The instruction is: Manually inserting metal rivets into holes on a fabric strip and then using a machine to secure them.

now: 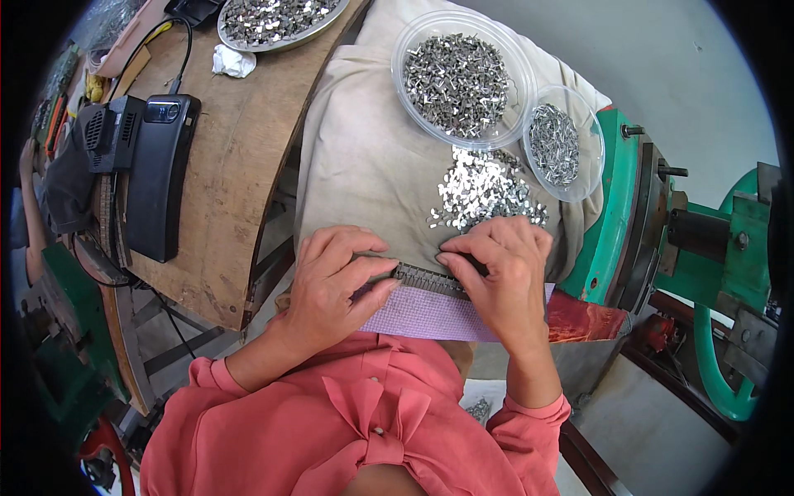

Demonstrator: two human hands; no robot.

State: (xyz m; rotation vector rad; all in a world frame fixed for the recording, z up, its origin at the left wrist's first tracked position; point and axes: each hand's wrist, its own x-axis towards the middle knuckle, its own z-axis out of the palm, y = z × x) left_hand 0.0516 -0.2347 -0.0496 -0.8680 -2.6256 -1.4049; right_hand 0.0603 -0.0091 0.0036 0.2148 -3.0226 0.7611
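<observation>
A dark, narrow slotted metal strip (pixel 432 280) lies along the near edge of the cloth-covered work surface, above a lilac woven mat (pixel 426 312). My left hand (pixel 327 281) is closed at the strip's left end, with thumb and index finger on either side of it. Over the strip's right part, my right hand (pixel 506 269) has its thumb and index finger drawn together. Whatever lies between those fingertips is hidden. Just beyond my right hand spreads a loose pile of small shiny metal pieces (pixel 480 186).
Behind the pile stand a large clear tub (pixel 399 78) and a smaller clear tub (pixel 600 157), both holding small metal parts. Green machinery (pixel 608 207) borders the right side. On the wooden table (pixel 223 157) at left are a black phone-like device (pixel 159 186) and a metal bowl (pixel 318 31) of pieces.
</observation>
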